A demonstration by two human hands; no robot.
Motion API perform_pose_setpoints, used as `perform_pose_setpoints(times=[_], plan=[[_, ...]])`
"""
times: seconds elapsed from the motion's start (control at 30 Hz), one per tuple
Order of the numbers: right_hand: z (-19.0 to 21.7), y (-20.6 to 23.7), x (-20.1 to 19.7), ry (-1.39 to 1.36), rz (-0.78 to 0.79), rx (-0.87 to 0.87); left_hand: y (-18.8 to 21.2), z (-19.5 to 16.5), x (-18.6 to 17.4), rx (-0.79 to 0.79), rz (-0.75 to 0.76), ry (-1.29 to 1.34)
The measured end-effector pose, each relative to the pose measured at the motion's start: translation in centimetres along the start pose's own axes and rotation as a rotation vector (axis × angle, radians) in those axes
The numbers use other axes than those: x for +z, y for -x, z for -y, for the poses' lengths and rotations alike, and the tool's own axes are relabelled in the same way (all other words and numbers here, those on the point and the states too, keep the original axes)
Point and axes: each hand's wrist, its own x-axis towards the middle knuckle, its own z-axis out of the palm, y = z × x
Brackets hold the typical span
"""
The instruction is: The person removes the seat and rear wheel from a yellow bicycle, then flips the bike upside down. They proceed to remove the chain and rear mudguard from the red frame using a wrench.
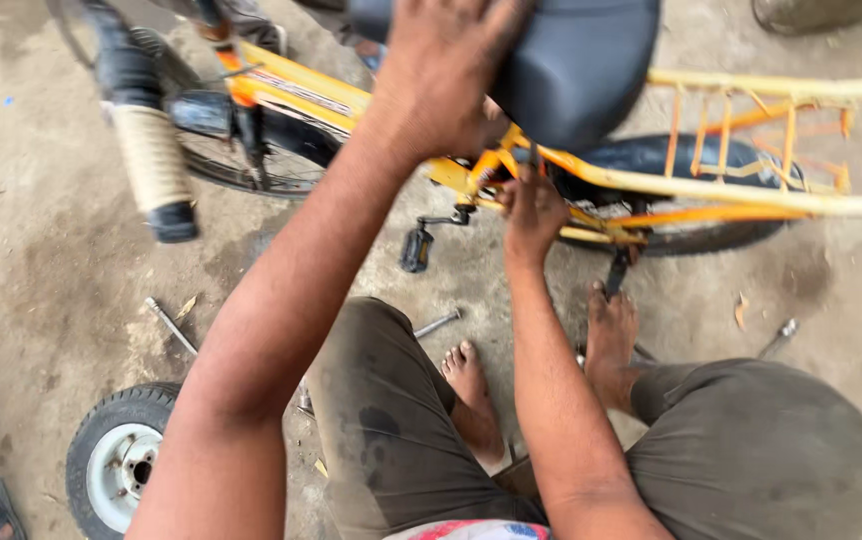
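Left hand (441,75) fingers spread flat on black saddle (576,65); right hand (533,212), at 5 o'clock, fingers clamped on orange frame (611,180)

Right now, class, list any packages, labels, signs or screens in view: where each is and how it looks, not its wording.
Label: one long decal strip on the orange bicycle frame, pale with dark marks, blurred.
Packages, signs, screens: none visible.

Left hand (441,75) on saddle (571,60), right hand (533,210) below it; small wheel (116,460) far left.
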Motion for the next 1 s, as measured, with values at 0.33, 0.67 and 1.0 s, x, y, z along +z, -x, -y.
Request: perform_pose_setpoints(times=[0.33, 0.67, 1.0], plan=[[-0.1, 3.0, 11.7, -0.817, 0.093, 0.401, -1.5, -3.8, -2.1, -0.186, 0.038, -0.140], [2.1, -0.6, 6.2, 0.583, 0.033, -0.395, -2.1, -5.1, -1.7, -0.273, 0.012, -0.094], [0.9, -4.5, 2.4, -0.130, 0.013, -0.062, -1.7, -5.0, -1.1, -0.246, -0.044, -0.104]])
